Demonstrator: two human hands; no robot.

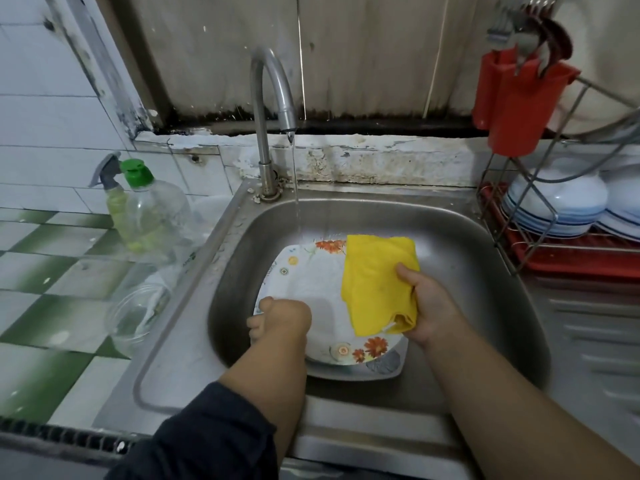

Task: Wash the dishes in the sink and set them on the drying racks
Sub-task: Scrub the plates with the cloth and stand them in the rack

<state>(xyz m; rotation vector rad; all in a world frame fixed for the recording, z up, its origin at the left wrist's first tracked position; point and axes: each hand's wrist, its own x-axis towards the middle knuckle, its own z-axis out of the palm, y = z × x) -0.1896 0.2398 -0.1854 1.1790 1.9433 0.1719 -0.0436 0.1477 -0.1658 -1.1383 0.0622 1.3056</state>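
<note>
I have the floral plate (pixel 311 289) tilted up inside the sink (pixel 467 237), leaning toward the basin's near edge, with a second dish (pixel 388 367) lying under it on the sink floor. My left hand (pixel 282 318) grips the plate's left rim, fingers curled round the edge. My right hand (pixel 427 308) pinches a folded yellow cloth (pixel 377 282) against the plate's right half, thumb on top.

Water runs from the faucet (pixel 273 88) at the sink's far-left edge and lands on the plate's upper rim. I judge the plate stiff, light, breakable and slick when wet, so the rim is the place to hold it, with a firm curl and not a flat palm. The cloth is soft and limp; it will fold wherever I press it.

Off the sink's left edge stand a green-capped soap bottle (pixel 152 209), a spray bottle (pixel 110 181) behind it and a clear glass bowl (pixel 138 317). At the right edge sits the drying rack (pixel 554 258), already holding stacked white bowls (pixel 557 199), with a red cutlery holder (pixel 516 102) hung above. Those bowls and the rack's wire frame crowd the path to it.
</note>
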